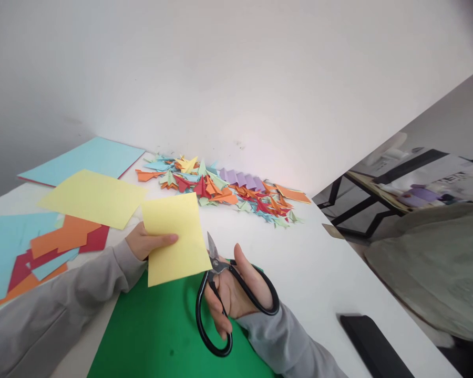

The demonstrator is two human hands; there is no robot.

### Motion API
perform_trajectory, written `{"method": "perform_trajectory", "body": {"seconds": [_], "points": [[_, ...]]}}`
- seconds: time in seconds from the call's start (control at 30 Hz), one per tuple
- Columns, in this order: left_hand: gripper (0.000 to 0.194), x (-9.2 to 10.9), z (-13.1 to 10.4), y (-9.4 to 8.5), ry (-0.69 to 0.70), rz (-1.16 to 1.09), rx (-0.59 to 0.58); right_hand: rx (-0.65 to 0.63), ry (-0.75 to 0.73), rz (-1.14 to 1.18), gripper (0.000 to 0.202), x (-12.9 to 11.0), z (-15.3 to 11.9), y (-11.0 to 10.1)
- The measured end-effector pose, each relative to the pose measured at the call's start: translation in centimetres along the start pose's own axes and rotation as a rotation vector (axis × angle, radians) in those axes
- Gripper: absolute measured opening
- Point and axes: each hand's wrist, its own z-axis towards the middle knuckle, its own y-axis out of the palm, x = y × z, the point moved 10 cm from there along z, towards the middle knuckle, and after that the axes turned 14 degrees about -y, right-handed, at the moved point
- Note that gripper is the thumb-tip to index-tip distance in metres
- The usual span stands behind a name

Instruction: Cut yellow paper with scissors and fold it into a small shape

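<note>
Above the green sheet at the near edge of the white table, a small yellow paper rectangle was held up off the surface by the left hand, thumb pinched across its left edge and the other fingers hidden behind it, likely so that its right side hung free for the blades. Just beside that free edge, the right hand gripped black-handled scissors, thumb through one loop and fingers curled through the other, closed around the handles; the short blades pointed up and looked nearly closed, their tips close to the paper's right edge, though whether they touched it could not be told. Farther left lay a larger yellow sheet, a pale blue sheet and overlapping orange, red and blue pieces, probably stock kept within reach. Toward the wall a heap of folded paper shapes in many colours stretched across the table, well apart from the hands. A black flat object rested near the right edge. No writing or brand could be read anywhere.
</note>
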Motion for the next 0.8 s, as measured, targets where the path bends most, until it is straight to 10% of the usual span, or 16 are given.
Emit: {"method": "perform_trajectory", "body": {"seconds": [0.4, 0.8], "points": [[0.036, 0.3, 0.4, -1.0, 0.008, -0.017, 0.069, 0.059, -0.149, -0.076, 0.079, -2.2, 0.3, 0.3], [0.032, -1.1, -0.6, 1.5, -0.187, -0.085, -0.112, -0.041, -0.029, -0.087, 0.076, -1.4, -0.4, 0.6]]}}
